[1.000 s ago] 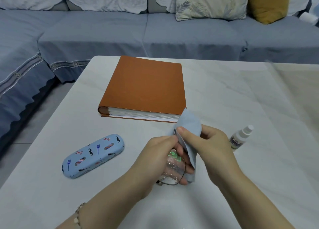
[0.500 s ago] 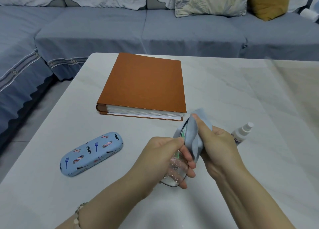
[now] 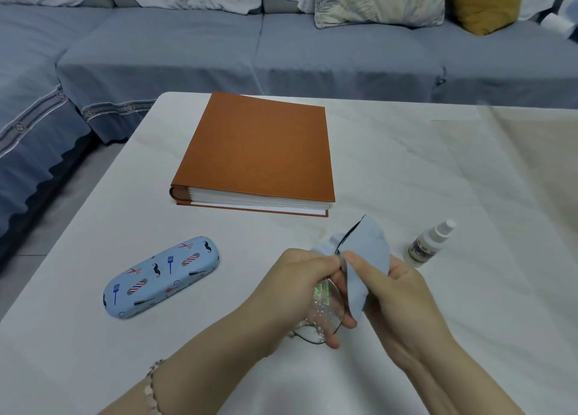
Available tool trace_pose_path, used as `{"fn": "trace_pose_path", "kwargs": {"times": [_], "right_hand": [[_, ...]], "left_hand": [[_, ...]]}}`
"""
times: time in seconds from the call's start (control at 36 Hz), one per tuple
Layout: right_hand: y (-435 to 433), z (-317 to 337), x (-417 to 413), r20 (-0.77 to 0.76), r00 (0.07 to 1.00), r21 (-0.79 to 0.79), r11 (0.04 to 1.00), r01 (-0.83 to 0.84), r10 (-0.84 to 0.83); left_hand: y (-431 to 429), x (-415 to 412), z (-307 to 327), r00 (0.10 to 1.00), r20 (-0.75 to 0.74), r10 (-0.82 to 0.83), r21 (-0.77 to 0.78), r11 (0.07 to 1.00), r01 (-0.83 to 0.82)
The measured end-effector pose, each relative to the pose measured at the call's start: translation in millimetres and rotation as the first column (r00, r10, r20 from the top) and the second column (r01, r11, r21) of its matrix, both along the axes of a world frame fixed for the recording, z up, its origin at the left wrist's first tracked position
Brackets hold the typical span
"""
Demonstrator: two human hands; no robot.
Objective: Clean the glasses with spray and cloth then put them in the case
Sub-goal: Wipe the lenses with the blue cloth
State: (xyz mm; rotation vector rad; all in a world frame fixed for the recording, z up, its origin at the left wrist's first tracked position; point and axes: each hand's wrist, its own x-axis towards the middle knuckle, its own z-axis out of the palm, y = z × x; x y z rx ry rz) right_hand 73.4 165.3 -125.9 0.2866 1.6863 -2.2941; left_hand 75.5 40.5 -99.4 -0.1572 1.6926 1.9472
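Note:
My left hand (image 3: 294, 292) holds thin-framed glasses (image 3: 322, 317) just above the white table (image 3: 406, 170); the near lens is dotted with droplets. My right hand (image 3: 394, 295) pinches a light blue cloth (image 3: 366, 258) folded over the far lens, thumb pressed on the cloth's near side. That lens is hidden by the cloth. A closed light blue case (image 3: 161, 277) printed with combs and moustaches lies to the left of my hands. A small white spray bottle (image 3: 428, 242) stands just right of the cloth.
A thick orange album (image 3: 259, 152) lies closed on the table behind my hands. A blue-grey sofa (image 3: 219, 48) with cushions runs along the far and left sides. The table's left edge drops to the floor.
My right hand has slid the cloth along the far lens, first up and away, then back towards me, and the cloth now bunches higher. The left hand kept hold of the glasses.

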Motion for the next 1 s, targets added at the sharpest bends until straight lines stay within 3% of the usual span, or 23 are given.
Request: {"fn": "trace_pose_path", "kwargs": {"times": [0.25, 0.39, 0.58, 0.81, 1.0], "right_hand": [[5.3, 13.5, -25.7, 0.034, 0.993, -0.068, 0.991, 0.119, -0.117], [-4.0, 6.2, -21.7, -0.035, 0.973, 0.121, 0.966, 0.229, -0.226], [-14.1, 8.1, -9.7, -0.131, 0.915, 0.194, 0.896, 0.4, -0.38], [-18.6, 6.0, 6.3, -0.144, 0.923, 0.162, 0.912, 0.377, -0.356], [-6.8, 5.0, -5.1, -0.105, 0.957, 0.167, 0.943, 0.287, -0.272]], "left_hand": [[1.6, -0.9, 3.7, 1.0, -0.017, -0.012, 0.025, 1.0, 0.013], [-2.8, 2.1, 4.4, 0.998, -0.043, 0.037, -0.005, 0.999, -0.037], [-3.1, 2.5, 4.3, 0.992, -0.035, 0.124, 0.016, 0.992, -0.123], [1.9, 0.2, 0.0, 0.983, -0.038, 0.182, 0.052, 0.982, -0.18], [1.1, -0.9, 0.4, 0.992, -0.031, 0.12, 0.061, 0.991, -0.118]]}}
